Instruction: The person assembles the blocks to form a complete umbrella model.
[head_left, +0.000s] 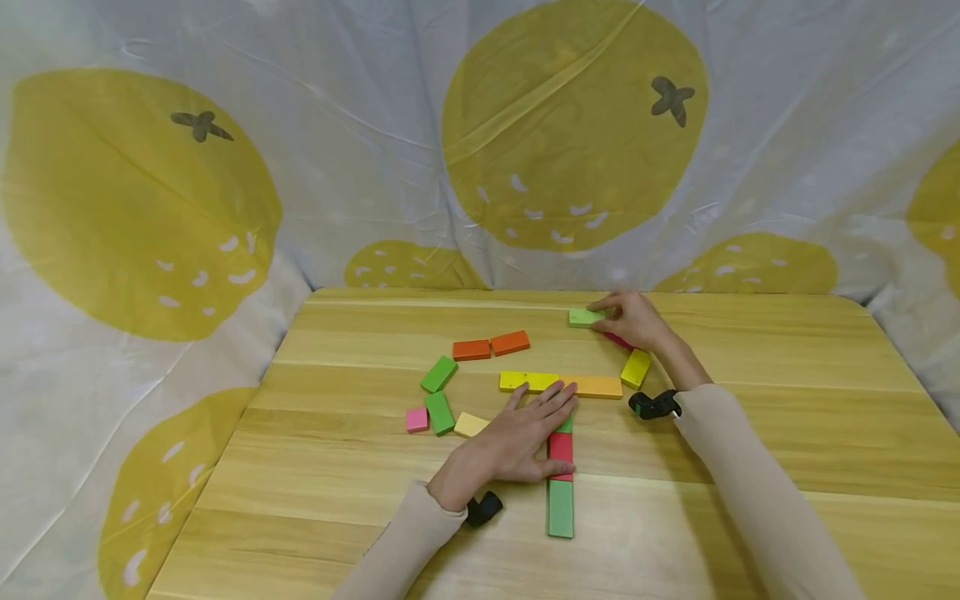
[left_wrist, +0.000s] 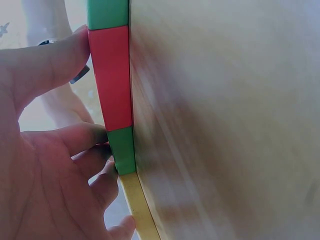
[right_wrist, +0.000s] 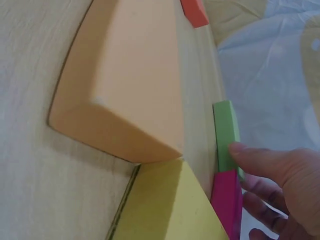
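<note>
Head view: two hands among coloured blocks on a wooden table [head_left: 787,467], with a fruit-printed cloth [head_left: 360,192] behind its far edge. The right hand [head_left: 636,321], at the far right, pinches a light green block [head_left: 583,317] between thumb and fingers, near that edge. Partly hidden beside this hand is a magenta block [head_left: 618,340]; a slanted yellow block [head_left: 636,368] lies just nearer. Right wrist view: the light green block and the magenta block meet end to end.

The left hand [head_left: 513,442] is spread, its fingers extended and grasping nothing. Left wrist view: its thumb touches a red block [left_wrist: 111,77], and fingertips touch a short green block [left_wrist: 122,150]. These two, with a teal-green block [head_left: 560,508] at the near end, form a straight column. At its far end the column meets a row made of a yellow bar [head_left: 528,381] on the left and an orange bar [head_left: 592,387] on the right.

Left of centre, a left orange-red block [head_left: 471,350], a right orange-red block [head_left: 510,342], a far green block [head_left: 439,374], a near green block [head_left: 439,413] and a pale yellow block [head_left: 471,425] trace a loose curve; a pink block [head_left: 417,420] lies just outside it.
</note>
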